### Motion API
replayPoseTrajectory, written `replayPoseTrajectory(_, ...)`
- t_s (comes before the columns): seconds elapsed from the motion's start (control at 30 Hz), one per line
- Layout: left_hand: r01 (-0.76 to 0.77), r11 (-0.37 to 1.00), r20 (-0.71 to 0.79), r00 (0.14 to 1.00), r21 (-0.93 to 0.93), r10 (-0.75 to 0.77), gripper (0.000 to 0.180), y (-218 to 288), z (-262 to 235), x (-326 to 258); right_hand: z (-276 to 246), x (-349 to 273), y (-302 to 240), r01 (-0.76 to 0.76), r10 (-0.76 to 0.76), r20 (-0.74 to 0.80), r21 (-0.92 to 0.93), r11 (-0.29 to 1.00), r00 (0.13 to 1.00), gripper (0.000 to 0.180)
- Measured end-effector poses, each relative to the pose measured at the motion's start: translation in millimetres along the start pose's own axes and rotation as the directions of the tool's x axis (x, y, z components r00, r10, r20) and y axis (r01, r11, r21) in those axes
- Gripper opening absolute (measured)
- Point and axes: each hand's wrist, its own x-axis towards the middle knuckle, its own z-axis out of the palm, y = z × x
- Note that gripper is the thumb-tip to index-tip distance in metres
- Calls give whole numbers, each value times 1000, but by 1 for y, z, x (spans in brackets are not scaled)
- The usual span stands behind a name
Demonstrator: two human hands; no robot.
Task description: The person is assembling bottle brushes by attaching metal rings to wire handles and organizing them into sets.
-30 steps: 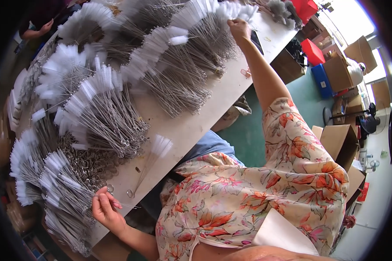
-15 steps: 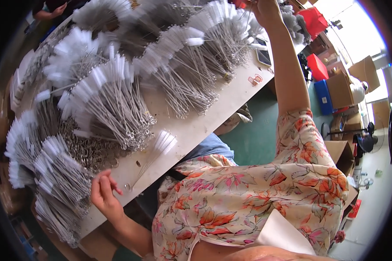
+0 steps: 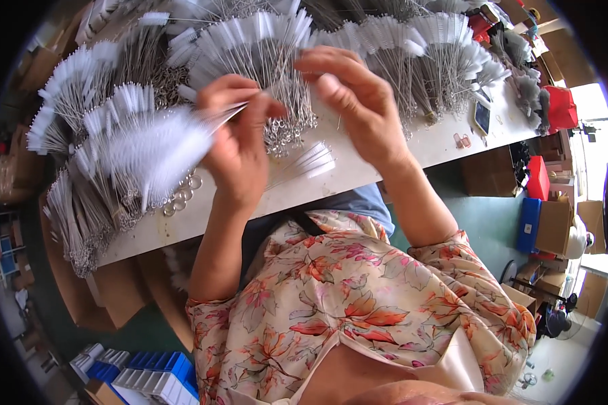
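My left hand (image 3: 233, 145) is closed around the wires of a bunch of small brushes (image 3: 162, 145). Their white bristle heads fan out to the left, smeared by motion. Facing it, my right hand (image 3: 365, 111) is raised over the table with its fingers curved and the thumb apart; I see nothing held in it. Beneath the hands, a few loose brushes (image 3: 314, 160) with white tips lie near the table's front edge. Behind them stands a large pile of wire brushes (image 3: 250, 47) with looped ends. Several metal rings (image 3: 181, 197) lie beside my left wrist.
More brush bundles (image 3: 419, 61) cover the back of the white table (image 3: 446, 150). A phone (image 3: 482, 116) and a small pinkish clip-like item (image 3: 461, 140) lie at the right. Blue and white bins (image 3: 152, 378) stand on the floor at lower left; cardboard boxes (image 3: 554, 223) are at right.
My right hand has come back from the far right to the middle. My left hand has risen and now grips a bunch of brushes. The view has turned.
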Motion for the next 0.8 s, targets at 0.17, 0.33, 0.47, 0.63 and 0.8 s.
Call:
replayPoseTrajectory(0.17,142,979,197,966,147,-170,12,6,1,-30,8,-36,30,-511,568,132,631,584,812,30)
replayPoseTrajectory(0.33,-379,776,370,907,505,202,34,-10,-12,-52,10,-35,30,-335,524,200,926,177,828,16)
replayPoseTrajectory(0.47,-82,955,202,979,286,23,80,14,-45,-17,-7,-32,1,-603,558,362,13,798,747,21)
replayPoseTrajectory(0.63,496,868,638,669,-2,-381,118,24,-34,-32,23,-38,-13,-450,461,577,-173,876,674,16)
replayPoseTrajectory(0.8,167,969,475,848,184,-236,26,27,-65,-33,19,-37,-20,-638,544,590,-63,768,596,19)
